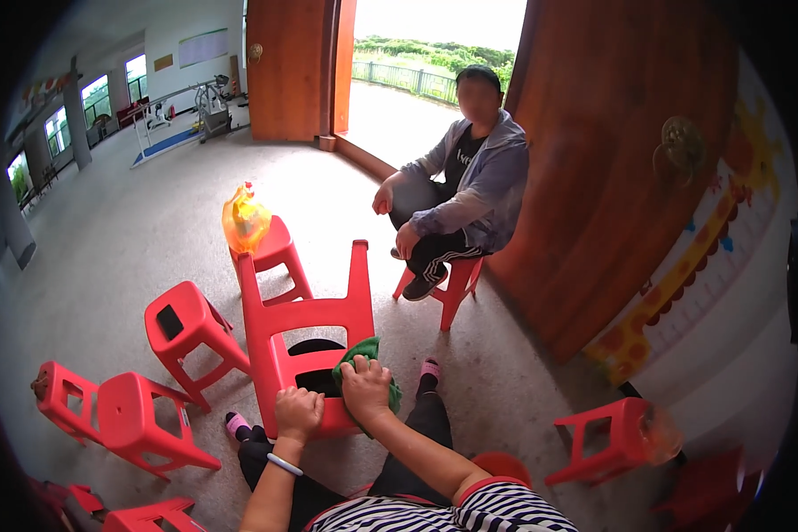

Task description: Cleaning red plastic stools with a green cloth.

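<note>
A red plastic stool (319,312) is tipped in front of me, with legs pointing up and away from my body. My left hand (299,412) is closed on the stool's near edge; a pale bracelet (284,464) circles that wrist. Under my right hand (364,388) is a bunched green cloth (366,350), pressed against the stool's right side near its lower end. My fingers curl over the cloth, and the stool's surface beneath it is hidden. Dark openings show between the stool's crosspieces.
A person (469,166) sits on another red stool (453,286) by the open wooden door (612,166). An orange plastic bag (245,219) rests on a stool (278,243). To the left, a stool (183,309) bears a dark flat object (169,322); more stools (130,405) stand nearby.
</note>
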The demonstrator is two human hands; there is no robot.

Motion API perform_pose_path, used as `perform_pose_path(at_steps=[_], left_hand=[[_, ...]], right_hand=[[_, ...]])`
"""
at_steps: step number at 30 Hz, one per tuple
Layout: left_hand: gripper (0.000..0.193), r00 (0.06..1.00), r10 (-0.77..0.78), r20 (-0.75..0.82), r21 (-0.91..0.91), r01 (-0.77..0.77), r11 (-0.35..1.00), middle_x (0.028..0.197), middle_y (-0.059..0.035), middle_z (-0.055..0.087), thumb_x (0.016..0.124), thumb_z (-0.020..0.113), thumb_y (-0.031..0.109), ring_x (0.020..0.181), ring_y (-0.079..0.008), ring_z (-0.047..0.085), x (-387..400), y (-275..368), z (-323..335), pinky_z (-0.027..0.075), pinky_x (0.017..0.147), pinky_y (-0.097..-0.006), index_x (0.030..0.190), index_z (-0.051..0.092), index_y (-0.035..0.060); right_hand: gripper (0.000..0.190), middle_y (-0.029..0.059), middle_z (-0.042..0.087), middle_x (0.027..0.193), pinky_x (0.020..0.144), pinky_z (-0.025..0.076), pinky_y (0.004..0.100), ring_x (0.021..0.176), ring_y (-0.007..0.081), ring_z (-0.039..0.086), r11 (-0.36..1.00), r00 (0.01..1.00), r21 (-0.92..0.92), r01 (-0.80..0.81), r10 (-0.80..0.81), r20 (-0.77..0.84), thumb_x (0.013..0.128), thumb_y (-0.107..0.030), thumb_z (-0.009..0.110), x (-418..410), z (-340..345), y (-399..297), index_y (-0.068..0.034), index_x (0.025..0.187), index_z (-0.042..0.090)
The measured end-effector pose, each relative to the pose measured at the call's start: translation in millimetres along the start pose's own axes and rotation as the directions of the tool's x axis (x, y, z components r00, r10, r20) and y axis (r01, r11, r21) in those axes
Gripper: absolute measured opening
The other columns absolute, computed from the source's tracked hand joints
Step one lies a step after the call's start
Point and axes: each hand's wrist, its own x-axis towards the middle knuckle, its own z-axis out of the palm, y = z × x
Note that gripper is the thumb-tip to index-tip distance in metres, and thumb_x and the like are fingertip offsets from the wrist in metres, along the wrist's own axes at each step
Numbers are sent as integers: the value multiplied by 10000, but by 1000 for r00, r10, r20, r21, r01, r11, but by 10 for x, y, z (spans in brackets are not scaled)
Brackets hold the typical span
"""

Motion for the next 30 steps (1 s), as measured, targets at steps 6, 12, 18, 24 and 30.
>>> perform_pose_path(at_steps=[6,12,18,24,30], left_hand=[[275,999,-29,-27,-75,27,997,649,-79,612,858,661,284,696,-297,607,5,30,-69,434,720,-442,640,646,117],[293,998,-47,-46,-98,43,994,651,-60,606,864,671,296,705,-290,605,-18,44,-88,439,728,-435,633,629,120],[290,998,-43,-56,-99,37,994,644,-63,601,862,675,294,694,-288,601,-31,25,-79,442,727,-432,633,635,121],[292,996,-44,-72,-100,36,994,634,-58,598,864,673,293,687,-280,599,-22,33,-94,445,723,-429,630,636,123],[290,996,-39,-76,-115,31,993,638,-58,604,864,674,291,688,-276,600,-39,11,-66,447,726,-424,632,639,121]], right_hand=[[162,-26,566,1010,761,430,440,954,237,573,1000,999,-6,13,-13,-44,803,-237,650,2,13,19,-262,963,649],[165,-25,554,995,760,433,436,946,232,569,1000,1000,-9,13,-13,-27,804,-240,657,-8,0,20,-263,967,646],[172,-22,561,1012,770,439,436,957,235,571,1000,999,3,12,-12,-37,802,-251,670,-10,22,26,-261,972,647],[169,-22,564,1021,781,441,433,963,239,576,1000,1000,-11,5,-5,0,809,-259,674,-1,23,26,-267,976,652],[155,-10,568,1014,777,430,435,949,248,575,1000,999,20,22,-21,-36,803,-244,662,-12,42,30,-247,958,653]])
